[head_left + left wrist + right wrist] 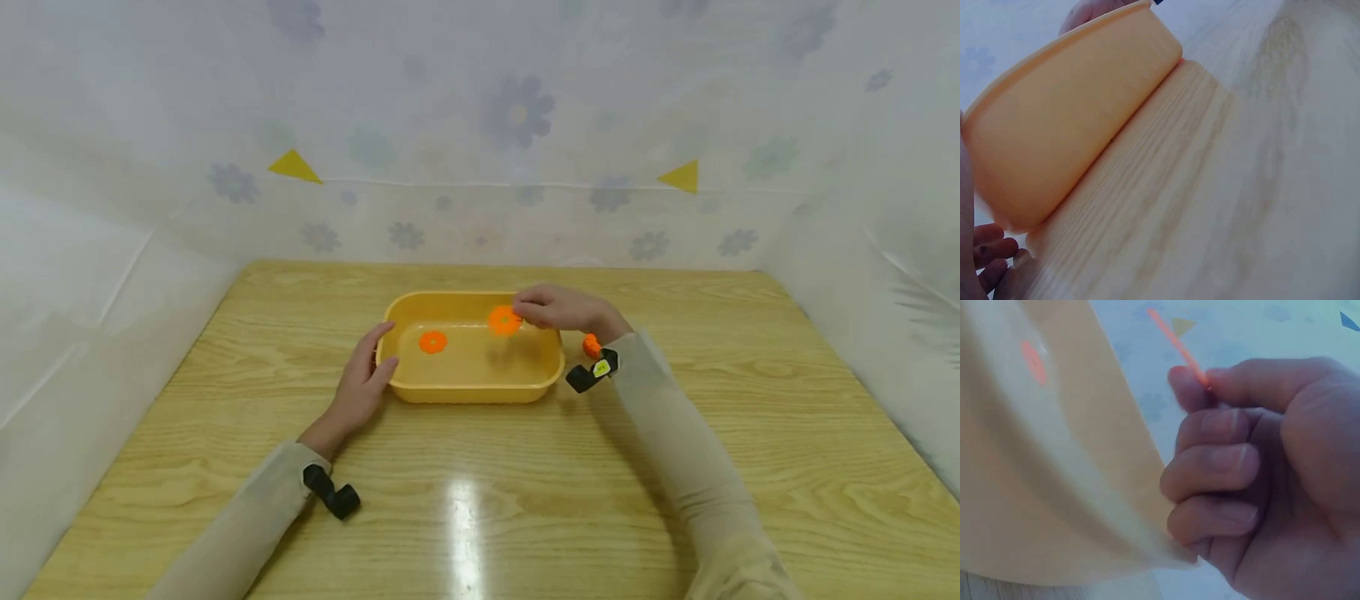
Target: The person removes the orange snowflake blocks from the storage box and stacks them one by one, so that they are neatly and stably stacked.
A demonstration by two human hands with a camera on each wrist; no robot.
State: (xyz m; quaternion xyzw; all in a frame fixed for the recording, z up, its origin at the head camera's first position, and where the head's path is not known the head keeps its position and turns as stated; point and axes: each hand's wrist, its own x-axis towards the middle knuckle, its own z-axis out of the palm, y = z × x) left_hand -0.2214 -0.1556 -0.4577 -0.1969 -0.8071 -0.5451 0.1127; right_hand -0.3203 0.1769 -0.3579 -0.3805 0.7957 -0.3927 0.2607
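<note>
A yellow plastic basin (472,393) stands on the table. My left hand (362,379) holds its left end, with thumb and index finger at the rim; some fingers (991,250) show low beside the outer wall in the left wrist view. Above the right part of the basin, my right hand (558,308) pinches a thin orange flower-shaped disc (504,320) between thumb and index finger. The right wrist view shows this disc (1175,345) edge-on, the other fingers curled in. A second orange flower-shaped disc (432,342) lies on the basin floor, left of centre.
Right of the basin, several orange pieces (592,346) lie together on the table, partly hidden by the right wrist. The wooden table (465,467) is bounded by white flower-printed sheeting (480,225) at the back and sides. Both sleeves carry black wrist cameras (332,493).
</note>
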